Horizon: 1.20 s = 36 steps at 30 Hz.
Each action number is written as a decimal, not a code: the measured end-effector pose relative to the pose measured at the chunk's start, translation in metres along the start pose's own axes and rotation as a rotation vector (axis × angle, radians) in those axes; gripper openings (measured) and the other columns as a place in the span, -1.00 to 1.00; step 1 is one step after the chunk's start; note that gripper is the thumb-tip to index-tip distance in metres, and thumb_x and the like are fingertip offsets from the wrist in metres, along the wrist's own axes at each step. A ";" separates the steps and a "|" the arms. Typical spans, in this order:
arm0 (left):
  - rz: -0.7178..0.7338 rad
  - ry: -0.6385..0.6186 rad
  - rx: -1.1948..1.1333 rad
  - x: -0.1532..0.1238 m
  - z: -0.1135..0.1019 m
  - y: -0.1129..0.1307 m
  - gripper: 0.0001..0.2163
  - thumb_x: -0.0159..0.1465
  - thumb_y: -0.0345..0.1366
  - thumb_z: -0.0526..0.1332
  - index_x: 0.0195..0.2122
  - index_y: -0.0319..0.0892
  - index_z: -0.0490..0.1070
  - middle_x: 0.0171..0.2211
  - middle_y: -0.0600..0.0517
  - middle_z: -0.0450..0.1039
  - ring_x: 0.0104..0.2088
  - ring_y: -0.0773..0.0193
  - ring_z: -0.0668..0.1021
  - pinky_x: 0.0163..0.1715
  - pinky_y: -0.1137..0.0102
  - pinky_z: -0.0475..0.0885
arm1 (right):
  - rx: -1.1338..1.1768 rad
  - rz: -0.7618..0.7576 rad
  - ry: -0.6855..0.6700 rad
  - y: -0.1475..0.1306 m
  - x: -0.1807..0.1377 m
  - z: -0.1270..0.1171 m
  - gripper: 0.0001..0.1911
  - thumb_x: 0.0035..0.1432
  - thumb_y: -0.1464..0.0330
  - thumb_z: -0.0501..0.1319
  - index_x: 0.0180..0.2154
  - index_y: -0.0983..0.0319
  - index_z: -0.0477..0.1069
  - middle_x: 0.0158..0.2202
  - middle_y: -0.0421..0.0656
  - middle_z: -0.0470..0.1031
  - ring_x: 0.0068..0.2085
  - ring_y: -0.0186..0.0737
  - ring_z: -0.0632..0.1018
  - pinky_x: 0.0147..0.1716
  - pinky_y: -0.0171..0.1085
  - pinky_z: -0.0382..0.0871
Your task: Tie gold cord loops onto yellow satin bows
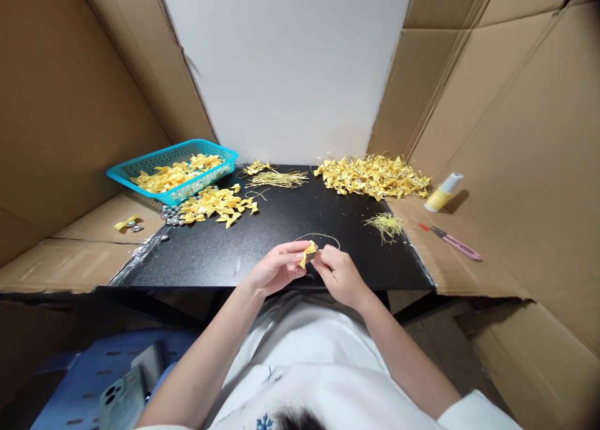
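Near the front edge of the black table, my left hand (280,267) pinches a small yellow ribbon bow (307,254) between thumb and fingers. My right hand (341,275) is closed close against the bow's right side. From the hands a thin yellow cord (321,234) arcs up over the tabletop and runs down to my right fingers, which appear closed on it. A small dark or silvery bit shows between the hands, too small to make out.
At back left stands a turquoise basket (173,195) of bows, with loose bows (218,205) and silvery bells (172,215) before it. Cut cords (277,179) lie at the back. Right are piled bows (372,177), cord scraps (385,226), a thread spool (444,192) and pink-handled snips (455,242).
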State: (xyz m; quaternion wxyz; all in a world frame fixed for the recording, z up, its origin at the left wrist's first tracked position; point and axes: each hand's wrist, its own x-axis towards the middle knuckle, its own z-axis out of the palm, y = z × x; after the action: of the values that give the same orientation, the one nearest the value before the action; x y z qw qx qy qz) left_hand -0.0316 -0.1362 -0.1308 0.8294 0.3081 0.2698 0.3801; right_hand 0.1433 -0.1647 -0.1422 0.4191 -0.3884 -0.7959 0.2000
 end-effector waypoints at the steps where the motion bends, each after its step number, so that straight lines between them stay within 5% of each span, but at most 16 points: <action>1: -0.005 -0.004 0.004 0.000 0.000 0.000 -0.68 -0.14 -0.46 0.49 -0.31 -0.30 0.60 -0.47 0.04 0.46 -0.57 0.58 0.30 -0.58 0.62 0.22 | 0.003 -0.002 0.001 0.000 0.000 0.000 -0.65 0.29 0.43 0.01 -0.57 0.19 0.14 -0.59 -0.24 0.25 -0.47 -0.30 0.25 -0.45 -0.30 0.13; 13: -0.042 0.000 0.054 0.000 0.001 0.001 -0.68 -0.17 -0.44 0.51 -0.33 -0.28 0.61 -0.54 0.05 0.47 -0.62 0.60 0.29 -0.57 0.61 0.24 | 0.067 -0.029 0.027 -0.001 0.002 0.000 -0.70 0.30 0.41 0.03 -0.49 0.19 0.36 -0.53 -0.21 0.38 -0.45 -0.28 0.32 -0.43 -0.31 0.19; 22: 0.226 0.180 0.124 0.009 0.004 -0.006 -0.69 -0.13 -0.38 0.51 -0.31 -0.23 0.63 -0.29 -0.07 0.60 -0.35 0.37 0.54 -0.34 0.52 0.41 | 0.097 0.185 0.183 -0.001 0.006 0.001 -0.85 0.23 0.40 0.14 -0.39 0.20 0.41 -0.39 -0.17 0.48 -0.29 -0.23 0.44 -0.24 -0.27 0.29; 30: 0.235 0.175 0.171 0.007 0.005 -0.007 -0.71 -0.12 -0.36 0.50 -0.32 -0.23 0.63 -0.26 -0.09 0.60 -0.32 0.31 0.55 -0.32 0.46 0.38 | 0.116 0.190 0.130 -0.001 0.007 0.001 -0.86 0.20 0.43 0.12 -0.43 0.20 0.34 -0.41 -0.18 0.40 -0.31 -0.22 0.42 -0.26 -0.25 0.29; 36: 0.258 0.174 0.282 0.009 0.007 -0.010 -0.68 -0.09 -0.35 0.49 -0.26 -0.22 0.62 -0.24 -0.09 0.60 -0.39 0.39 0.50 -0.38 0.49 0.35 | 0.027 0.167 0.264 -0.001 0.006 0.005 -0.90 0.21 0.44 0.14 -0.38 0.20 0.36 -0.32 -0.13 0.46 -0.24 -0.17 0.44 -0.20 -0.20 0.31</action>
State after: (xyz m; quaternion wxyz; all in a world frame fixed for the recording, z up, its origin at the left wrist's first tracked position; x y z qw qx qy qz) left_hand -0.0170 -0.1363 -0.1350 0.6962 0.4192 0.3492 0.4665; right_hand 0.1372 -0.1609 -0.1414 0.5071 -0.4704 -0.6963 0.1919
